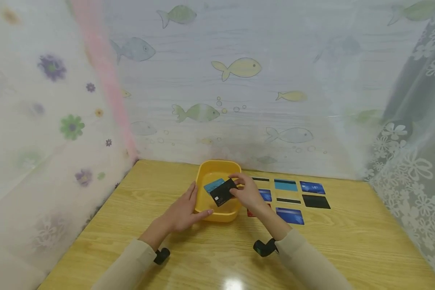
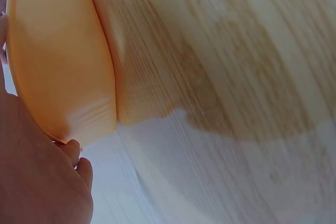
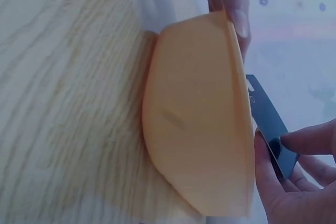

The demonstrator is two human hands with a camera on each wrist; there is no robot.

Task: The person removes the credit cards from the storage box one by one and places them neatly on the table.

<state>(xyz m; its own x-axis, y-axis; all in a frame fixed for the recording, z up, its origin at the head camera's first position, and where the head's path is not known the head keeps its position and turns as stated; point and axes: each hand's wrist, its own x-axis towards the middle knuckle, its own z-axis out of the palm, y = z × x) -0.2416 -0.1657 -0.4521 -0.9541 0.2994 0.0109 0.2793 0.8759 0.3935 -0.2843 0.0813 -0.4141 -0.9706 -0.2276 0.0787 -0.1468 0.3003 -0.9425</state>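
A yellow plastic basin (image 1: 221,218) stands on the wooden table, and my left hand (image 1: 181,211) holds it at the near left corner. The thumb lies over the front rim while the fingers run along the left side. In my right hand (image 1: 250,195), a black VIP card (image 3: 270,127) is pinched between thumb and fingers. It tilts over the basin's opening, its printed face with a pale chip showing in the head view. Inside the basin lies a light blue card (image 1: 211,186), partly covered by the black one.
Right of the basin, several cards lie in rows, among them a light blue card (image 1: 285,185), a blue VIP card (image 1: 312,187), a black card (image 1: 316,201), a blue card (image 1: 290,216) and a partly hidden red card (image 1: 252,212). A fish-printed curtain (image 1: 239,121) borders the table's back.
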